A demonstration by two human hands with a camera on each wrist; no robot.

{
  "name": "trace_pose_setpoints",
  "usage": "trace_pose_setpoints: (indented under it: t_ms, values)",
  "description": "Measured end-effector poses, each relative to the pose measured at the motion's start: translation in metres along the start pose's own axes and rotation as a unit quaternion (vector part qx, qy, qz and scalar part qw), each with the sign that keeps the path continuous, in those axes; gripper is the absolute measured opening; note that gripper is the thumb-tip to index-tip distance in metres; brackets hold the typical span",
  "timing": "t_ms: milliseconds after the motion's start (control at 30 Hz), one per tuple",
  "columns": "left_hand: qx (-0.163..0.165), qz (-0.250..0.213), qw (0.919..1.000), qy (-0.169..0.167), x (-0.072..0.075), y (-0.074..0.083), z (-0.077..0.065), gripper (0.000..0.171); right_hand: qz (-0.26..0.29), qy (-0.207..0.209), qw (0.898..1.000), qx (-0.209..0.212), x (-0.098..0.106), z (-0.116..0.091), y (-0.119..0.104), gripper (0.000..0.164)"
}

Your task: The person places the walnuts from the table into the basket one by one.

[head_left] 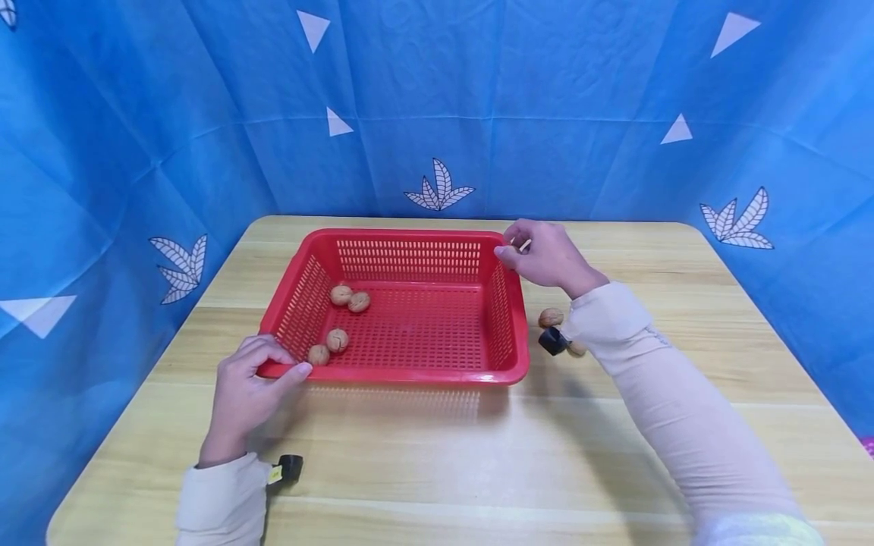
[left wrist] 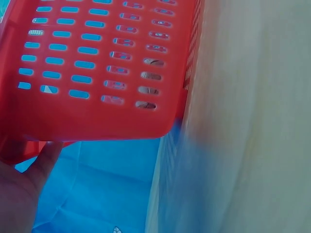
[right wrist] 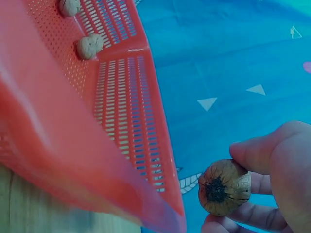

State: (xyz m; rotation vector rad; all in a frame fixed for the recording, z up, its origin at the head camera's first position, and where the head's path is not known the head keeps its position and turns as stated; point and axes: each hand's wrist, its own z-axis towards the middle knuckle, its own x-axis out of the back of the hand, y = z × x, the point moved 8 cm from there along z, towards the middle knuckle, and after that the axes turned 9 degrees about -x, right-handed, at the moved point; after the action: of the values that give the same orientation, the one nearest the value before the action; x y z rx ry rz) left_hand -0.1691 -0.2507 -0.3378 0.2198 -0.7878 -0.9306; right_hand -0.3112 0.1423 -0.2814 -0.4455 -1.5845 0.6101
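Note:
A red plastic basket [head_left: 410,374] with slotted walls stands on the table. My left hand [head_left: 247,383] grips its rim at the near left corner, thumb over the edge; the left wrist view shows the thumb [left wrist: 46,162] at the rim. Between the thumb and fingers of my right hand [head_left: 546,254] is a walnut [right wrist: 224,188], dark at one end. That hand is raised at the basket's far right corner. Inside the basket, several walnuts [head_left: 337,340] lie toward the left side.
To the right of the basket, a walnut [head_left: 550,317] lies on the wooden table [head_left: 423,470], with another walnut [head_left: 576,349] partly hidden by the black wrist camera [head_left: 553,340]. A blue patterned cloth [head_left: 546,91] hangs behind the table and along its sides.

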Motion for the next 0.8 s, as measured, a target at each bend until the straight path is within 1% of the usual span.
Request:
trace_pose_setpoints:
  t_ms: [167,367,500,667,800]
  values:
    - [-0.02,-0.004,0.9998,0.006,-0.001,0.002,0.001,0.021,-0.009,0.005,1.0,0.015,0.001,0.0,-0.008,0.033]
    - [-0.032,-0.002,0.9995,0.005,-0.002,0.004,0.001,0.018,-0.014,0.011,0.999,0.04,0.0,0.0,-0.02,0.033]
    - [-0.036,-0.027,0.9989,0.009,-0.002,0.005,0.0,0.015,-0.013,0.012,0.999,0.046,-0.003,0.001,-0.025,0.031]
    - [-0.076,-0.064,0.9948,0.02,0.001,0.01,0.0,0.002,-0.016,0.0,0.999,0.05,-0.012,0.005,-0.034,0.032]
    - [-0.103,-0.068,0.9918,0.032,0.001,0.016,0.001,0.016,-0.015,-0.008,0.998,0.053,-0.018,0.005,-0.042,0.033]
